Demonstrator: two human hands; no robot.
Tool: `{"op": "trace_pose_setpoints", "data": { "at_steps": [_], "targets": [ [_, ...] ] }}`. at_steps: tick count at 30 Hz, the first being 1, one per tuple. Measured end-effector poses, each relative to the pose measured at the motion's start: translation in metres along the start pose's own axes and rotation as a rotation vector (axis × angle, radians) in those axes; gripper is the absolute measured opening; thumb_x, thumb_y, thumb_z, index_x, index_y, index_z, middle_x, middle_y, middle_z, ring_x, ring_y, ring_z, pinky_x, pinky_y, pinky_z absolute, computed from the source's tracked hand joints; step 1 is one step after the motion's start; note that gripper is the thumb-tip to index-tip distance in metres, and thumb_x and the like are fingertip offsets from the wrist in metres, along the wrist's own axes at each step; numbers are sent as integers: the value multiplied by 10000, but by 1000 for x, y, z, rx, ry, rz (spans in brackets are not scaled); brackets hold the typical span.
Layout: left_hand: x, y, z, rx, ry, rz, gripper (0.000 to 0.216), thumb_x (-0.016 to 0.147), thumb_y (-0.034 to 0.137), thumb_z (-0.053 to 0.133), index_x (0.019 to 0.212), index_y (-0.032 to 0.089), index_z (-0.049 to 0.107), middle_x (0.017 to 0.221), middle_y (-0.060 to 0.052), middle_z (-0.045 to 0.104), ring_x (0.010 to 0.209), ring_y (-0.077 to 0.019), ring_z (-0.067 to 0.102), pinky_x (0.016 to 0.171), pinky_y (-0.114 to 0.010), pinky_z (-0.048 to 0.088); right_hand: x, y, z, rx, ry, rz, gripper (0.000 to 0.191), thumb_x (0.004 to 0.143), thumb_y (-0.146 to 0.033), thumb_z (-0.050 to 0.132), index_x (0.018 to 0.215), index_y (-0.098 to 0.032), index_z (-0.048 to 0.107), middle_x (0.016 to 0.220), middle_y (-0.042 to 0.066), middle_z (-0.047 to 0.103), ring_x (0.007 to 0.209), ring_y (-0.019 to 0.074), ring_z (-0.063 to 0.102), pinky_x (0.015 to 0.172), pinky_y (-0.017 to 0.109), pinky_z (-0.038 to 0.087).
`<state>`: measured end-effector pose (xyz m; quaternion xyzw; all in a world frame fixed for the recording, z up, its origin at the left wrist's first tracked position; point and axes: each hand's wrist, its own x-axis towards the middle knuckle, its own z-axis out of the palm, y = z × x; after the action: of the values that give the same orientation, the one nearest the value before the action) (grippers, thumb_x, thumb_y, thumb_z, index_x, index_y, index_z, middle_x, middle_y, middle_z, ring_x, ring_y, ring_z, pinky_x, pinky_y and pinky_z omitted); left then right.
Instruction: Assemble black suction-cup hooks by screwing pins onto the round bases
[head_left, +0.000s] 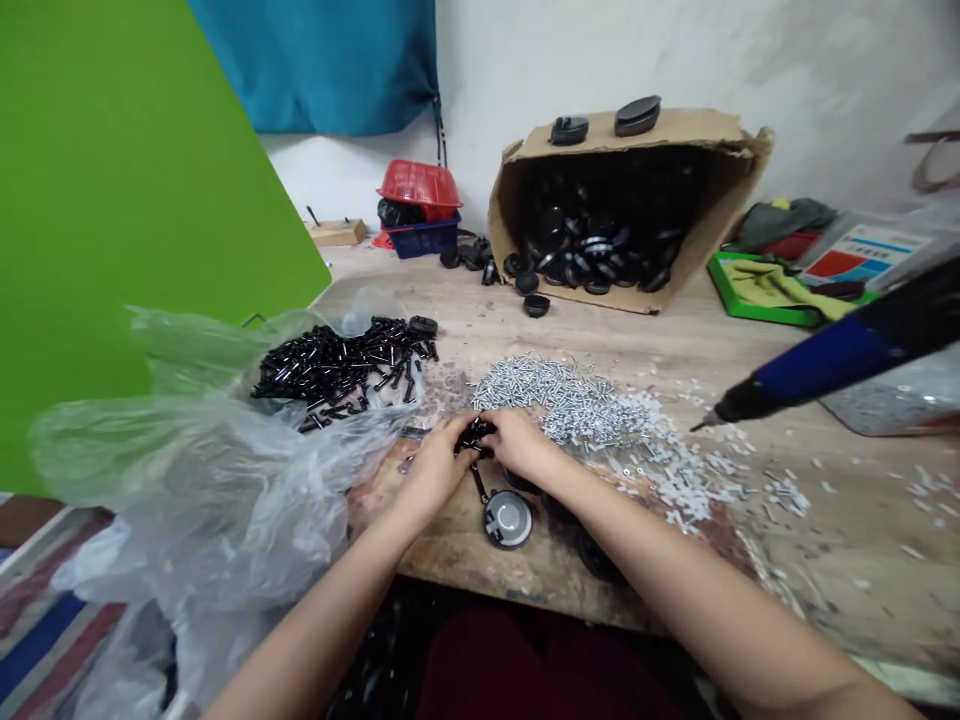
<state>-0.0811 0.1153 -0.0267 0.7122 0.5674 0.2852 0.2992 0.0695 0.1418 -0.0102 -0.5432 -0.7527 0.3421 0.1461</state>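
Note:
Close together over the table, my left hand (441,458) and my right hand (517,440) curl around a small clump of shiny black pieces (474,436). The fingers of both hands press in on it from either side and partly hide it. Just below them lies a round grey-and-black part (508,519) with a thin black stem running up toward my left hand. Beyond my right hand spreads a heap of small silver screws (536,385). To the left, a pile of short black plastic pieces (337,362) rests on clear plastic. More dark parts are half hidden under my right forearm.
An electric screwdriver (832,358) hangs at the right, tip down, above scattered white plastic pieces (686,490). A cardboard box (637,130) of round black parts lies on its side at the back. A crumpled plastic bag (247,490) covers the left edge. A green tray (765,305) stands far right.

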Motion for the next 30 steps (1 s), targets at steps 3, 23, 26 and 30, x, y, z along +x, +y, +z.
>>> {"op": "trace_pose_setpoints", "data": {
  "at_steps": [3,23,26,30],
  "targets": [
    [10,3,1,107,-25,53,430,759,111,586,1181,187,613,1176,-91,640,1108,-235,575,1010,-374,416,-1,-3,-7,-161,35,5,303,802,-78,521,1069,-119,659,1059,170,657,1004,257,624,857,345,457],
    [20,-8,22,484,131,357,324,894,367,430,1014,195,676,1124,-107,650,1030,-285,561,935,-477,414,-25,10,-5,-336,267,-26,227,879,-151,462,940,-123,679,1005,148,660,1079,280,543,992,457,312],
    [18,-1,21,527,194,450,293,921,304,387,1064,183,613,1040,-98,675,977,-253,595,1039,-518,314,-34,7,-12,-237,339,-86,256,932,-249,413,998,-153,640,994,90,662,983,211,588,921,350,396],
    [11,15,18,575,170,565,283,931,233,368,1079,152,596,877,-74,675,840,-213,615,1049,-473,322,-46,10,-15,-101,401,-103,234,942,-273,412,981,-180,623,956,41,675,875,156,621,767,255,453]
  ]
}}
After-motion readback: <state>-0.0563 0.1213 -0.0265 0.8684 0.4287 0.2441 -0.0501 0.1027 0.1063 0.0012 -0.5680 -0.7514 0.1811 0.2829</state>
